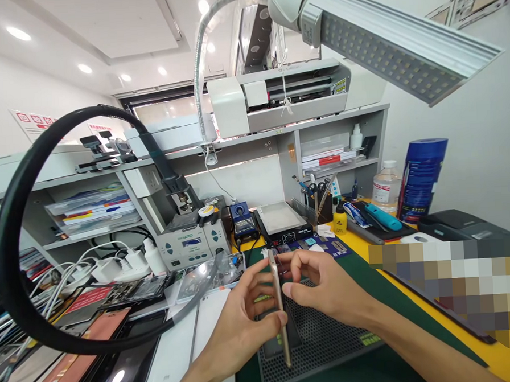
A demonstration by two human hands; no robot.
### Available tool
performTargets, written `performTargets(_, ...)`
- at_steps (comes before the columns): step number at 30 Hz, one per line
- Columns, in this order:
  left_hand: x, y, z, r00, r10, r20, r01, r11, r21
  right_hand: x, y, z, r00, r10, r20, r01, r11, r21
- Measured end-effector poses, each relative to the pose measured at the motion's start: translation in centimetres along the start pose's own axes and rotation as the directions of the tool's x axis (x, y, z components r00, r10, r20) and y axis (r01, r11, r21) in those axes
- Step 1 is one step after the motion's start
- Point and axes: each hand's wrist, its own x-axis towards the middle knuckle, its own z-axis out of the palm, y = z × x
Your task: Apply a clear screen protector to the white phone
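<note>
A slim phone (280, 315) with a gold edge stands on its side, turned nearly edge-on to me. My left hand (240, 323) is closed around its left side, with the thumb pressed on the near edge. At the phone's upper right, my right hand (320, 284) has curled fingers, the thumb and index finger apart. Its fingertips come close to the phone; whether they touch it I cannot tell. Beneath both hands lies a dark perforated mat (322, 330). A dark flat piece (269, 341) on that mat is partly hidden by the left hand and phone.
A black hose (16, 243) loops at the left above several phones and panels. A rework station (193, 245), a heating plate (284, 221), a yellow bottle (339, 221) and a tool holder (319, 204) stand behind. An LED lamp (393, 47) hangs overhead. The right side is pixelated.
</note>
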Motion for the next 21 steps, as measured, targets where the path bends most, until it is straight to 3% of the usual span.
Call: performTargets(21,-0.28,0.25,-0.05,1.0,-0.021,0.016,0.021,0.999,-0.037,0.1,-0.13,-0.19,1.0,0.017,-0.005,-0.017,1.0,-0.023)
